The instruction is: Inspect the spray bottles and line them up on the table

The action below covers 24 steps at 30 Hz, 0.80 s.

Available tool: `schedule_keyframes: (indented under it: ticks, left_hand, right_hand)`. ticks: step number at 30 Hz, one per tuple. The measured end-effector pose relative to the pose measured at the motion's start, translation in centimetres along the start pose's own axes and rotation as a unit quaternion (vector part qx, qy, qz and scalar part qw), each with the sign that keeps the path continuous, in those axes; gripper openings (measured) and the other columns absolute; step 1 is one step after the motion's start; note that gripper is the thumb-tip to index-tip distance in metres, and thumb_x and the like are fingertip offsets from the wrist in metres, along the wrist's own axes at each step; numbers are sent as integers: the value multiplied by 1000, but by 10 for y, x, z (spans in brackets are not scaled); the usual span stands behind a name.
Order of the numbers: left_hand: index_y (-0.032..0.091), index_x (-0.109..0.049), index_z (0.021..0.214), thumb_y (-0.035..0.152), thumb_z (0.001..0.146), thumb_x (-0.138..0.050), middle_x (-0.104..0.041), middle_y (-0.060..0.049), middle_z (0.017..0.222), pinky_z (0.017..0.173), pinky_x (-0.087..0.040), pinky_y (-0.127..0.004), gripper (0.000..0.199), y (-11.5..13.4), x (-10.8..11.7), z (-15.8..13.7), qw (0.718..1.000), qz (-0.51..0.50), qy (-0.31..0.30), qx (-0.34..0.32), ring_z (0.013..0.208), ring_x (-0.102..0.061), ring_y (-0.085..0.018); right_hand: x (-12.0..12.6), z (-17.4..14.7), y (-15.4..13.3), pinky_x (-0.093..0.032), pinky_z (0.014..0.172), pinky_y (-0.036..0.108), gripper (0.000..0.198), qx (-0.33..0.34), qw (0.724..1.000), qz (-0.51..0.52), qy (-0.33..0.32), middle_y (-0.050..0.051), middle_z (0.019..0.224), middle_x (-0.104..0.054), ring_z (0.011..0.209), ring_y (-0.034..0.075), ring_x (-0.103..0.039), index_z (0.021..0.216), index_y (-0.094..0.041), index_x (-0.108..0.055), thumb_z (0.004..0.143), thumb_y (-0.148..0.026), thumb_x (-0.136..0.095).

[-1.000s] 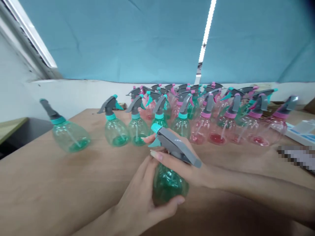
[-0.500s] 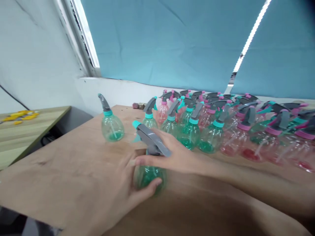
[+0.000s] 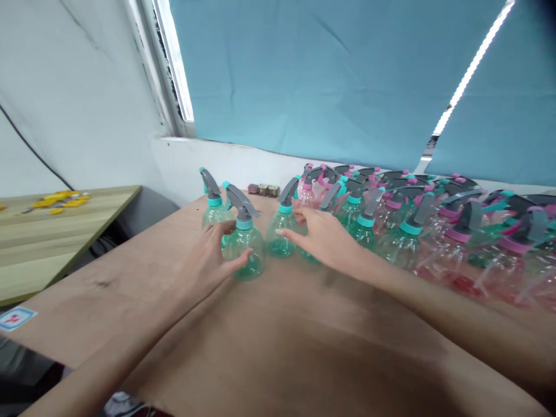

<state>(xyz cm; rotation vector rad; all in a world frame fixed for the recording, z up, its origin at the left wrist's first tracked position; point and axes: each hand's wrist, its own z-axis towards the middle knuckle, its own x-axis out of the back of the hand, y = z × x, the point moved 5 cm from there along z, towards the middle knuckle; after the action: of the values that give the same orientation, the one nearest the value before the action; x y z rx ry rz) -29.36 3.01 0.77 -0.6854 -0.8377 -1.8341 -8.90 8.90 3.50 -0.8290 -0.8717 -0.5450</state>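
Note:
My left hand (image 3: 212, 255) wraps around the clear green body of a spray bottle (image 3: 249, 246) with a turquoise collar and grey trigger head. The bottle is upright on the table, its thumb side facing me. Just behind it stands another green spray bottle (image 3: 214, 213), partly covered by my hand and the held bottle. My right hand (image 3: 324, 234) is at the right side of a third green spray bottle (image 3: 281, 229), thumb across its front and fingers behind. A further green bottle behind my right hand is largely hidden.
Several green and pink spray bottles (image 3: 402, 243) stand close together along the right and back of the wooden table (image 3: 269, 336). Small blocks (image 3: 263, 189) sit near the wall. A lower side table (image 3: 39, 243) at left carries yellow pieces (image 3: 61, 200).
The spray bottle in my left hand has moved away from me, up beside the lone bottle. My right hand has let go of its head and moved to another green bottle at the right.

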Motion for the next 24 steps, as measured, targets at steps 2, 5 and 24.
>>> schedule_keyframes:
  ticks: [2,5,24]
  left_hand:
    - [16,-52,111,48,84,-57,-66,-12,104,83,-50,-44,42,-2,-1,5,1000,14,-3,-7,99,-61,-31]
    - [13,-55,111,46,84,-57,-67,-14,105,85,-48,-46,42,-1,0,10,999,46,-6,-23,104,-59,-34]
    - [16,-63,116,48,85,-55,-59,-14,101,87,-45,-49,46,-4,-7,34,987,144,6,-65,98,-55,-35]
  right_hand:
    - [-4,6,0,-45,76,45,65,-16,1000,4,0,22,102,-67,93,36,-63,130,-2,-51,87,-51,-56]
    - [-9,13,2,-46,74,44,71,-37,999,23,-5,20,96,-67,90,35,-63,137,-1,-44,87,-51,-55]
    - [-33,42,15,-47,43,31,62,-132,978,157,-47,2,56,-60,42,18,-59,137,-4,-35,90,-40,-54]
